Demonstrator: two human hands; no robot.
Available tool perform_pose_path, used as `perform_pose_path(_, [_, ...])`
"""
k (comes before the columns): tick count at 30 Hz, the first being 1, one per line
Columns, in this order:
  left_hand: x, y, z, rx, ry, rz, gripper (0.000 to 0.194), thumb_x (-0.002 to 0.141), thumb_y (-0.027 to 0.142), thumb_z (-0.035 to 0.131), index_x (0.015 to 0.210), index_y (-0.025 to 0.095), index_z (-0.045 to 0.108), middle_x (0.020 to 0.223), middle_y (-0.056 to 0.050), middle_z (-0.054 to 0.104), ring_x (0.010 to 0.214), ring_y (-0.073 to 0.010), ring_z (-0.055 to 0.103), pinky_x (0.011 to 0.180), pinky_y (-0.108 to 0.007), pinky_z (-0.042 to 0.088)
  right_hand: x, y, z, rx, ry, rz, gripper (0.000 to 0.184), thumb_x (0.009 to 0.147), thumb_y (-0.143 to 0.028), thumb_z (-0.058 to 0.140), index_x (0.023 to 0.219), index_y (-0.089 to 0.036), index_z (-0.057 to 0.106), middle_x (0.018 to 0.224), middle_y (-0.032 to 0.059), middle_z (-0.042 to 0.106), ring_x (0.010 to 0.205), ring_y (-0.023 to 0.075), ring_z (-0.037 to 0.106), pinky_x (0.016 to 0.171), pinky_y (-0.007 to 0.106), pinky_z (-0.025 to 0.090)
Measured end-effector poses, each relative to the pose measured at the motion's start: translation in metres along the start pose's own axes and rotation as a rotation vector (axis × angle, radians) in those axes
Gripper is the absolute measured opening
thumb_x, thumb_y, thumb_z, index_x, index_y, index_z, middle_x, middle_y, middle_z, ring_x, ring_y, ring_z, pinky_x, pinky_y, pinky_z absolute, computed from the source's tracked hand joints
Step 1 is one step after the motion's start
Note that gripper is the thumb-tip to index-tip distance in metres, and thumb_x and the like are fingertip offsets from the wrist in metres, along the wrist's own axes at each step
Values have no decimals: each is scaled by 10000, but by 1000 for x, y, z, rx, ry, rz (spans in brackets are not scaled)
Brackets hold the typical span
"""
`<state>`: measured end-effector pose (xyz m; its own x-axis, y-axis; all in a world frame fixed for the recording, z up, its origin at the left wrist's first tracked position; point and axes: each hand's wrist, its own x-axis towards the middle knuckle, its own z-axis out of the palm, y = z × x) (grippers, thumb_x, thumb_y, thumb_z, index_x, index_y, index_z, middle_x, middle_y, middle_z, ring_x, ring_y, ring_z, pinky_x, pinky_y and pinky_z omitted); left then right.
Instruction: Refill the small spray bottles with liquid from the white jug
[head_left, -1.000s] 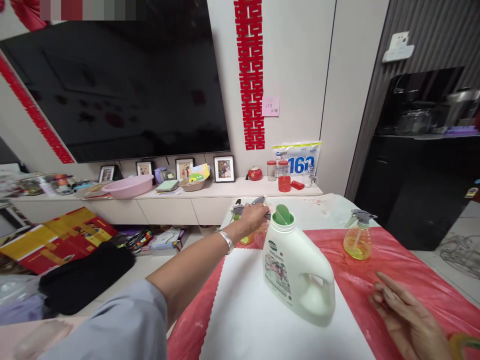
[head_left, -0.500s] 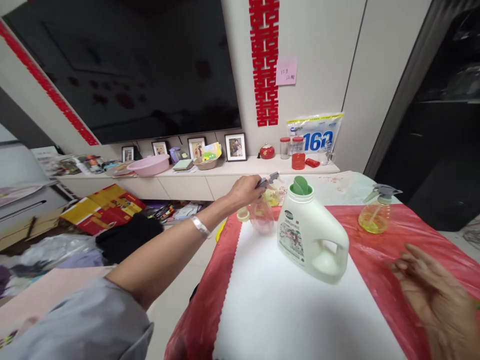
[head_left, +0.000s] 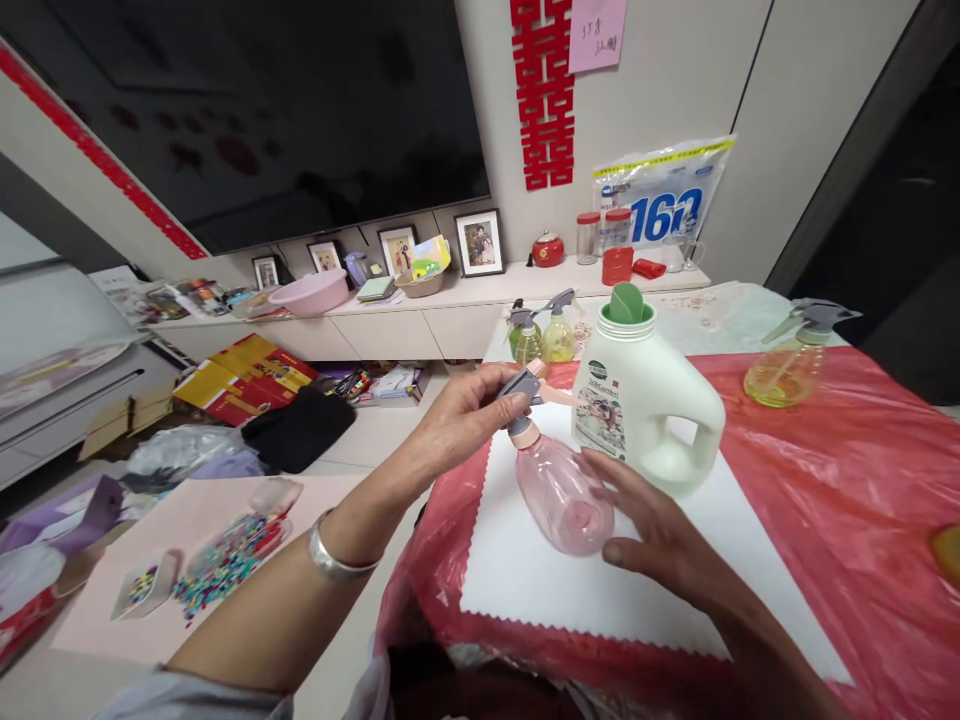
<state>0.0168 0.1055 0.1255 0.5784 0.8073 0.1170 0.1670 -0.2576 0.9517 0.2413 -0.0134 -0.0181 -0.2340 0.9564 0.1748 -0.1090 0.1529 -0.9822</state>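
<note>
A clear pink spray bottle (head_left: 559,485) with a grey trigger head hangs tilted just above the white sheet (head_left: 525,570) at the table's near left. My left hand (head_left: 461,420) is closed round its trigger head. My right hand (head_left: 649,525) cups the bottle's round body from the right, fingers curled against it. Right behind stands a white detergent jug (head_left: 645,395) with a green cap.
A red plastic cover (head_left: 840,480) drapes the table. Two yellow-green spray bottles (head_left: 544,335) stand at its far left, another yellow one (head_left: 791,355) at far right. On the floor to the left lie a pink mat with coloured beads (head_left: 225,560), a black cloth (head_left: 300,430) and boxes.
My left hand has brought the pink spray bottle from the far edge of the table toward me. My right hand rose from the red cover and closed on the bottle's body. The view tipped down.
</note>
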Motion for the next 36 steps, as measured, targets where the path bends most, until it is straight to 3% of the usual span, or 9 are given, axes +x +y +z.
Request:
perform_pose_path(4, [-5,-4,13,-91,28,-5,364,833,488,759,974,157,707,839,-16,672,714,-123,591,697,-259,463,8,15,12,274,-45,118,1036,728,-493,889,1580,-342,320,1580,77,280,1433,315,339,1097,440,458])
perform_pose_path(7, [-8,-18,16,-181,60,17,372,848,467,763,1082,182,713,896,-26,694,741,-116,588,667,-232,447,10,10,10,407,-100,119,971,748,-455,872,1561,-277,373,1530,119,355,1370,327,419,1065,439,471])
perform_pose_path(10, [-14,-38,23,-353,75,25,503,812,422,815,1249,229,658,1162,-72,699,982,-167,637,822,-258,494,11,6,8,532,-151,72,915,774,-435,846,1552,-274,391,1513,124,374,1322,317,468,1031,429,486])
perform_pose_path(16, [-46,-64,60,-503,-157,-188,840,609,371,953,1347,235,576,1391,-135,605,1228,-341,608,997,-440,510,12,4,14,588,-267,82,902,766,-431,853,1523,-189,426,1436,152,447,1242,302,525,1029,425,473])
perform_pose_path(20, [-57,-69,78,-502,-137,-210,808,619,362,940,1311,209,551,1238,-124,677,1127,-319,670,969,-451,537,13,3,15,510,-293,83,781,830,-388,820,1495,-194,460,1422,137,475,1311,308,489,1120,464,414])
perform_pose_path(25, [-53,-78,87,-435,114,-160,650,672,370,887,1204,211,549,1101,-75,699,1021,-269,701,901,-404,566,12,18,8,337,-140,52,667,920,-425,739,1505,-274,455,1533,86,370,1414,269,399,1178,432,387])
perform_pose_path(30, [-48,-79,96,-193,416,-105,571,691,368,843,1174,219,577,1167,-81,679,1092,-294,674,979,-441,529,11,37,11,-129,57,-55,891,811,-515,822,1548,-290,375,1558,100,289,1433,291,341,1171,480,394])
perform_pose_path(33, [-49,-82,105,-229,411,-98,503,756,412,797,1164,211,582,1155,-86,696,1080,-289,685,974,-428,531,12,46,19,-389,131,-146,1113,709,-481,893,1604,-292,259,1520,111,306,1431,300,315,1189,508,362])
perform_pose_path(36, [-55,-89,110,-260,339,-120,502,815,445,761,1215,207,571,1197,-109,689,1123,-284,672,992,-415,521,11,49,22,-404,131,-129,1091,742,-400,859,1617,-299,214,1486,108,353,1372,278,397,1150,484,413])
